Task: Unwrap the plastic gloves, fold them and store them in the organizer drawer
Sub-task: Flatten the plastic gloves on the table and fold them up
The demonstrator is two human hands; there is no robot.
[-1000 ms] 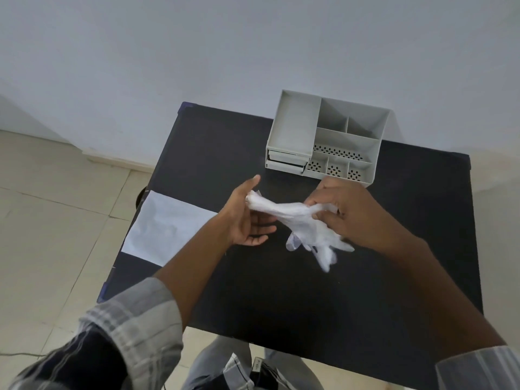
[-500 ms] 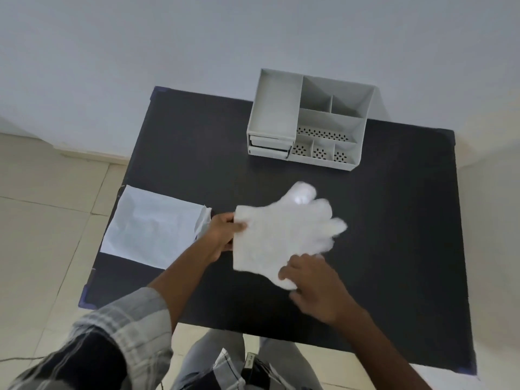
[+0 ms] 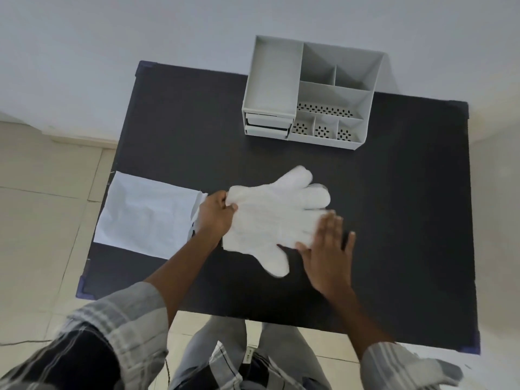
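Glove: a thin white plastic glove (image 3: 270, 218) lies spread flat on the black tabletop (image 3: 394, 206), between the two hands.
Left hand: the left hand (image 3: 215, 213) is pinched shut on the glove's cuff corner.
Right hand: the right hand (image 3: 327, 253) is open, fingers flat, pressing the glove's lower finger side.
Organizer: a grey plastic organizer with drawers (image 3: 306, 94) stands well beyond both hands.
Wrapper: a white paper sheet (image 3: 146, 213) lies just left of the left hand.

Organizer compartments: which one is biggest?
The organizer's left-hand tray, directly above the two stacked drawers. It is one undivided bay; the rest are split into smaller cells.
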